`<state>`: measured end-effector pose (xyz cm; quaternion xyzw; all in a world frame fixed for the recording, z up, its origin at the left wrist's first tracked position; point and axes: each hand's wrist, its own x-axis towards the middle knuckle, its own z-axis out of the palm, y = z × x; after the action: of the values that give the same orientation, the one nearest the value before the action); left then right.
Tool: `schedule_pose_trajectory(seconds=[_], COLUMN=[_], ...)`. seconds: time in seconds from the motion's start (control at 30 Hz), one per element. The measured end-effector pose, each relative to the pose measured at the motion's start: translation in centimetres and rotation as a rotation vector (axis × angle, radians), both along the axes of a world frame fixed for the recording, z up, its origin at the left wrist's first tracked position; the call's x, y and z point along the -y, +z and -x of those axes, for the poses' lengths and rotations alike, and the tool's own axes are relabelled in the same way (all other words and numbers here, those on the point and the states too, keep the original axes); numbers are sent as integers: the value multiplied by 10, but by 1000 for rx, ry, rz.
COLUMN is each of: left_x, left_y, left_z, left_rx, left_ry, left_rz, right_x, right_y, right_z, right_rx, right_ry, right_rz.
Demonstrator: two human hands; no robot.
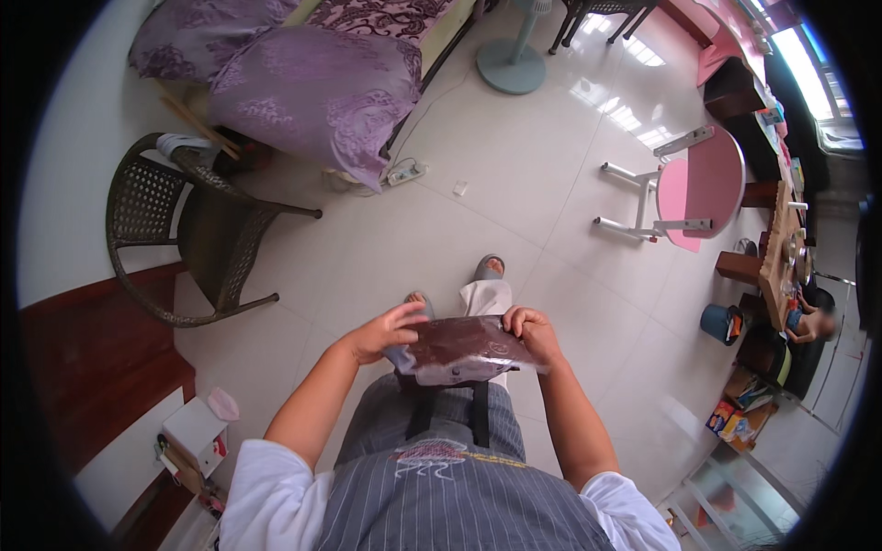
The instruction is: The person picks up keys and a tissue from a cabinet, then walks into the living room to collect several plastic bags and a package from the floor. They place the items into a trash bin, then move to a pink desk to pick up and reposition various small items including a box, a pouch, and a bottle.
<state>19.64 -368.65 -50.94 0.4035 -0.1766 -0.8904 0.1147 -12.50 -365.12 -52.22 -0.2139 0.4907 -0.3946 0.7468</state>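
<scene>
A brown, glossy plastic package (458, 348) lies in front of my waist, its lower side pale and see-through. My right hand (534, 335) grips its upper right corner, the fingers curled over the edge. At the left end is my left hand (387, 333), fingers apart and slightly blurred, the tips over or beside the package's edge. A bit of bluish-grey material (401, 357) shows just below that hand; whether it belongs to the package is unclear. Behind the package, dark straps hang over my striped apron (441, 499).
A brown woven armchair (207, 227) stands left, near a bed with purple bedding (310, 96). A power strip (406, 172) lies on the tiled floor. At right are a pink chair (696, 186), a bin (719, 322) and a wooden table (775, 275) with a person (809, 324) beside it.
</scene>
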Motion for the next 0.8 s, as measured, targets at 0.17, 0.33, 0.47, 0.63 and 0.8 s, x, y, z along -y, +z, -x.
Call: schedule_pose_trajectory(seconds=[0.17, 0.33, 0.47, 0.63, 0.8], left_x=[-8, -27, -28, -39, -45], left_y=[-58, -127, -192, -270, -302], left_z=[33, 67, 85, 98, 109], left_rx=[248, 437, 749, 917, 948], left_ry=[-128, 58, 252, 370, 305], left_rz=[80, -56, 0, -73, -37], right_x=[58, 135, 190, 236, 269], right_y=[-89, -172, -315, -499, -612], right_z=[17, 42, 72, 60, 1], right_rx=[111, 184, -52, -523, -738], right_ry=[224, 650, 560, 471, 515], right_rz=[-126, -246, -429, -361, -104])
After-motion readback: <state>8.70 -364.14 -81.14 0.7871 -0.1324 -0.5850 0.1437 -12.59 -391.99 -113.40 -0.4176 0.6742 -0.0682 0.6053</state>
